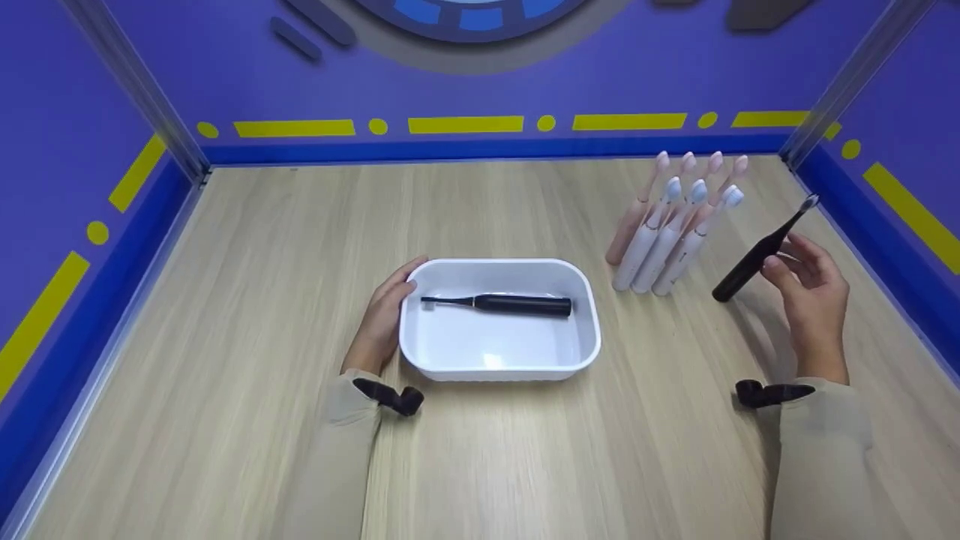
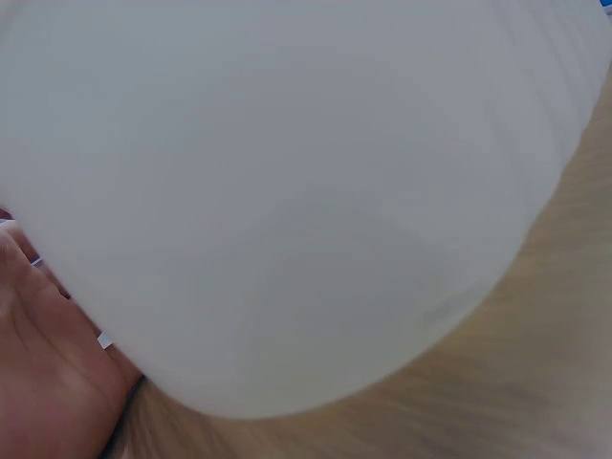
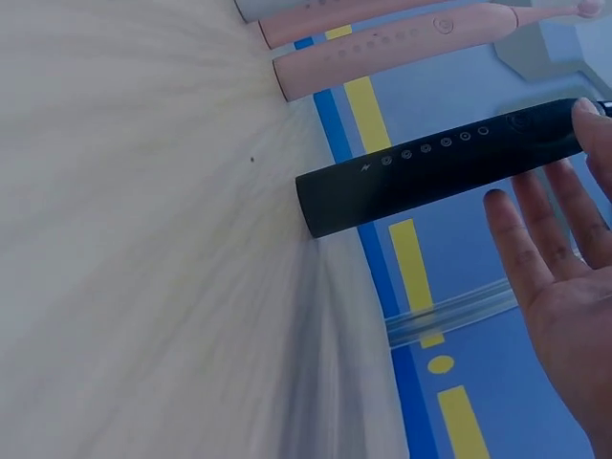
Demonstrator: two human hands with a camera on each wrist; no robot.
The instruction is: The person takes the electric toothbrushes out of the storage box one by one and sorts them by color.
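A white tray (image 1: 592, 330) sits mid-table with one black electric toothbrush (image 1: 517, 304) lying flat inside, head to the left. My left hand (image 1: 382, 315) rests flat against the tray's left end, thumb by the rim. The left wrist view shows the tray wall (image 2: 287, 191) filling the frame beside my palm (image 2: 48, 363). My right hand (image 1: 784, 264) pinches a second black toothbrush (image 1: 750, 266) above the table at the right, tilted with its bristles up and away. In the right wrist view that black toothbrush (image 3: 430, 177) crosses the frame near my fingers (image 3: 535, 239).
Several pink and white toothbrushes (image 1: 675, 225) stand leaning together left of my right hand; two pink handles (image 3: 382, 57) show in the right wrist view. Purple and blue walls with yellow marks enclose the wooden table (image 1: 225, 300) on three sides.
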